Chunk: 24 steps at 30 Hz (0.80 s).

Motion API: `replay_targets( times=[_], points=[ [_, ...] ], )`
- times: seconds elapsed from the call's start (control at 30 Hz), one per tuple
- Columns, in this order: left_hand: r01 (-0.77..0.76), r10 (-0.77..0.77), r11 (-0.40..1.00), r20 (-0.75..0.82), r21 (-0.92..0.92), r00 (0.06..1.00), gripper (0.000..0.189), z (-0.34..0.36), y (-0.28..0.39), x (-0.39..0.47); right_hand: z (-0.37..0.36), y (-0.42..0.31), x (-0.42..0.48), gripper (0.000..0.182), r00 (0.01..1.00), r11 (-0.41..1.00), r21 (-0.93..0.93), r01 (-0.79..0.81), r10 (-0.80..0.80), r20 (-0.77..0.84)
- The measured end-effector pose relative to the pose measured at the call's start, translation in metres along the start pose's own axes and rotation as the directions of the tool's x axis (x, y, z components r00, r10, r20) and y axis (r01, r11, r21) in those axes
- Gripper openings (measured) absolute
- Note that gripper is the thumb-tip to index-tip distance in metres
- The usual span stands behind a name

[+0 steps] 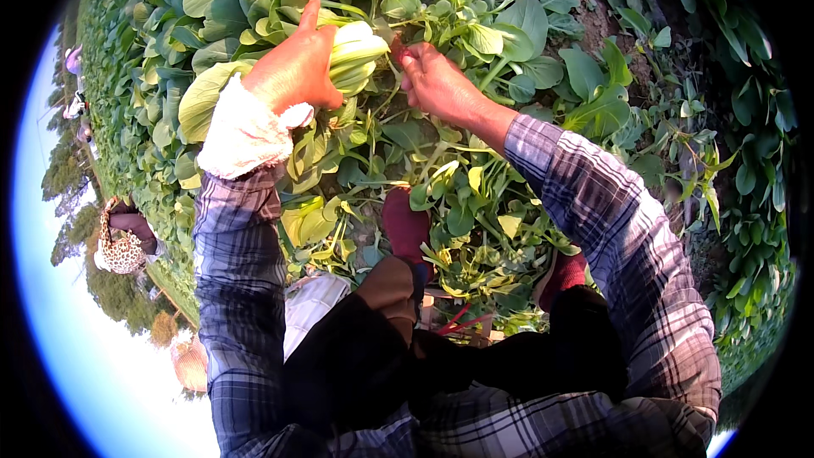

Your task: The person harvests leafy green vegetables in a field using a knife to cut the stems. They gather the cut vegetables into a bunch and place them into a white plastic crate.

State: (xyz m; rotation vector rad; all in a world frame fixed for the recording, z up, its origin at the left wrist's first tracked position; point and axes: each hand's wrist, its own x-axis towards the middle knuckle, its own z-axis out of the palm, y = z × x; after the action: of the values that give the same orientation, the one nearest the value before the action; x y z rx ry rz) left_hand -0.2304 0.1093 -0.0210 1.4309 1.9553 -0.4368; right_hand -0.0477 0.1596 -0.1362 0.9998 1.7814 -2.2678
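My left hand (296, 63) is closed around a head of leafy greens with pale green stalks (357, 57), whose cut-looking stem end points to the right. Its larger leaves (206, 102) spread out to the left of my wrist. Just right of the stalks, my right hand (432, 79) has its fingers curled around a small reddish handle (400, 54); the rest of that tool cannot be made out. Low leafy plants surround both hands, and loose yellowing leaves (311, 219) lie below the left one.
Dense rows of greens (146, 76) stretch away at the left, with more plants (750, 165) beyond bare soil at the right. My dark red shoes (406, 219) stand among leaves. A white sack (315, 302) lies beside my leg. Other people (127, 238) are in the field at the left.
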Motion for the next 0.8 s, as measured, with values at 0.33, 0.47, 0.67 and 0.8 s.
replay_targets(
  times=[0.33, 0.47, 0.67, 0.8],
  points=[
    [-0.044, 0.023, 0.990, -0.157, -0.132, 0.987, 0.083, 0.028, -0.026, -0.028, 0.035, 0.042, 0.066, 0.022, 0.977, 0.984, -0.152, 0.096, -0.122, -0.176],
    [-0.063, 0.048, 0.995, -0.199, -0.074, 0.979, 0.085, 0.030, -0.031, -0.031, 0.041, 0.056, 0.078, 0.023, 0.975, 0.973, -0.190, 0.134, -0.164, -0.149],
    [-0.090, 0.067, 0.992, -0.238, -0.087, 0.969, 0.084, 0.037, -0.035, -0.032, 0.044, 0.052, 0.071, 0.024, 0.984, 0.970, -0.228, 0.087, -0.119, -0.131],
    [-0.052, 0.012, 0.986, -0.244, -0.155, 0.970, 0.084, 0.039, -0.033, -0.039, 0.040, 0.028, 0.057, 0.027, 0.973, 0.921, -0.366, 0.132, -0.190, -0.127]
  ],
)
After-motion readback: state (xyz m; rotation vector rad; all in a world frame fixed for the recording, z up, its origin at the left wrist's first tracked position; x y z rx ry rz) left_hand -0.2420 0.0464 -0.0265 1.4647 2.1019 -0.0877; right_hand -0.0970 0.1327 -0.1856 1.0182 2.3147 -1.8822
